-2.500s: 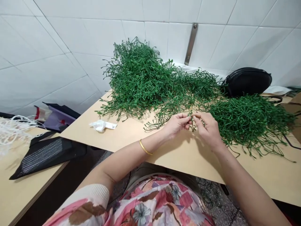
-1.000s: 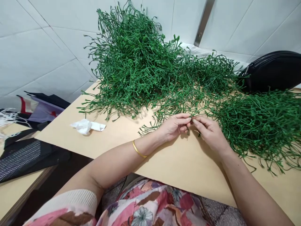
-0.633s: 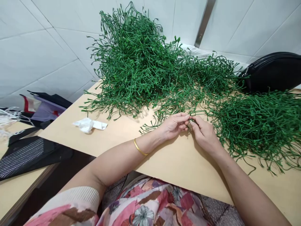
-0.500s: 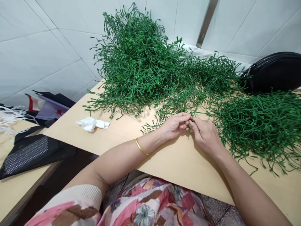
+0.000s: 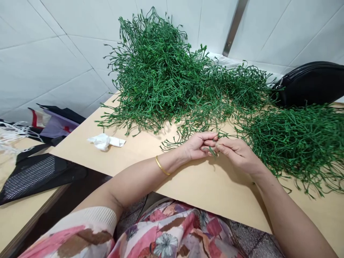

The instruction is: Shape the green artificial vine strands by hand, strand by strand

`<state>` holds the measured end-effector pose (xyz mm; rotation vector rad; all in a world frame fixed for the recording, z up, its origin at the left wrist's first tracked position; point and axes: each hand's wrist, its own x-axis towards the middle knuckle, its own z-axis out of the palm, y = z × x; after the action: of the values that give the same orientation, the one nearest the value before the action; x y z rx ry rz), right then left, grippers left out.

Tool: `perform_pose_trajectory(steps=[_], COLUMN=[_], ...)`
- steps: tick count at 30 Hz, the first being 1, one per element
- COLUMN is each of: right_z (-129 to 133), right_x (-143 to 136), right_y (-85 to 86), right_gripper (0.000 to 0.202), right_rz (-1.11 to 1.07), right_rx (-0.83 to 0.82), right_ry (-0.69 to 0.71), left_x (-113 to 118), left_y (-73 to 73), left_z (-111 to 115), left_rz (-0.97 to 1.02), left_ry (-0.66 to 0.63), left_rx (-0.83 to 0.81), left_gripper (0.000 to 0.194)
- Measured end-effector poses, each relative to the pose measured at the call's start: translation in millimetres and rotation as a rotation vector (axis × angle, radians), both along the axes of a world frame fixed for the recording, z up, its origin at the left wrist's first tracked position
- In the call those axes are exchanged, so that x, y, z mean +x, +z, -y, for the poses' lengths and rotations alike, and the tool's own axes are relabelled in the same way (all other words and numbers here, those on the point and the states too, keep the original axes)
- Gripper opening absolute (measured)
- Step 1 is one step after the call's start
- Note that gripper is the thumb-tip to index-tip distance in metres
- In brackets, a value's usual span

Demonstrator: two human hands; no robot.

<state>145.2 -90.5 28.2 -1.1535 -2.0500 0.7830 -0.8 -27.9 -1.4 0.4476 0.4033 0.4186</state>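
Over the tabletop my left hand [image 5: 201, 145] is turned palm up, its fingers curled round a green artificial plant stem [image 5: 212, 151]. My right hand [image 5: 239, 154] pinches at the same stem with thumb and forefinger, right against the left fingertips. Much of the stem is covered by the fingers. Behind both hands rises a large heap of green plastic stems [image 5: 161, 75] with small budded tips. Another pile of stems [image 5: 298, 143] lies to the right, close to my right hand. A few loose stems [image 5: 172, 143] stick out beside my left wrist.
A crumpled white tissue [image 5: 103, 141] lies on the pale wooden table [image 5: 145, 154] at left. A black bag [image 5: 313, 84] stands at the back right by the tiled wall [image 5: 53, 68]. Beyond the left table edge are a black mesh item [image 5: 34, 175] and white strings [image 5: 16, 134].
My right hand has shifted slightly right and down and its pinch has flattened. The left fingers have opened a little, showing more of the green stem between the hands.
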Motion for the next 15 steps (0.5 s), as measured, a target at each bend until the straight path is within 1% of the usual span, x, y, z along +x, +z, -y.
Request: perform_pose_trajectory(steps=[2, 3, 5, 7, 8, 10, 11, 12, 13, 14, 15], right_z=[2.7, 4.3, 8.4, 12.9, 14.8, 16.9, 17.0, 16.5, 15.6, 14.5, 13.4], right_x=[3.5, 5.5, 9.3, 13.3, 15.9, 23.6, 29.4, 36.7, 45.2, 54.3, 63.2], right_y=[5.0, 7.2, 10.6, 12.7, 13.4, 14.7, 15.4, 16.2, 17.1, 18.1, 19.0], right_gripper=[0.031, 0.031, 0.028, 0.024, 0.021, 0.017, 0.017, 0.018, 0.021, 0.026, 0.032], right_rz=[-0.029, -0.024, -0.017, -0.095, -0.170, -0.283, -0.272, -0.193, -0.051, 0.126, 0.295], right_rx=[-0.012, -0.005, 0.033, 0.120, 0.198, 0.412, 0.534, 0.642, 0.709, 0.719, 0.685], right_ry=[0.043, 0.040, -0.042, -0.222, -0.337, -0.586, -0.715, -0.839, -0.953, -1.055, -1.155], left_x=[0.5, 0.9, 1.9, 2.6, 2.9, 3.8, 4.4, 5.2, 6.0, 6.8, 7.6], left_y=[0.0, 0.0, -0.1, -0.3, -0.5, -0.6, -0.5, -0.2, 0.2, 0.7, 1.3], left_z=[-2.0, -3.2, -5.3, -6.1, -5.9, -3.7, -1.9, 0.4, 2.8, 5.2, 7.4], left_rz=[0.002, -0.002, -0.024, -0.054, -0.063, -0.077, -0.086, -0.102, -0.123, -0.145, -0.164], left_ry=[0.015, 0.037, 0.090, 0.128, 0.147, 0.187, 0.205, 0.223, 0.239, 0.254, 0.269], left_rx=[-0.004, 0.014, 0.075, 0.146, 0.177, 0.229, 0.254, 0.278, 0.301, 0.322, 0.341], left_gripper=[0.021, 0.020, 0.016, 0.013, 0.012, 0.013, 0.014, 0.015, 0.015, 0.015, 0.014])
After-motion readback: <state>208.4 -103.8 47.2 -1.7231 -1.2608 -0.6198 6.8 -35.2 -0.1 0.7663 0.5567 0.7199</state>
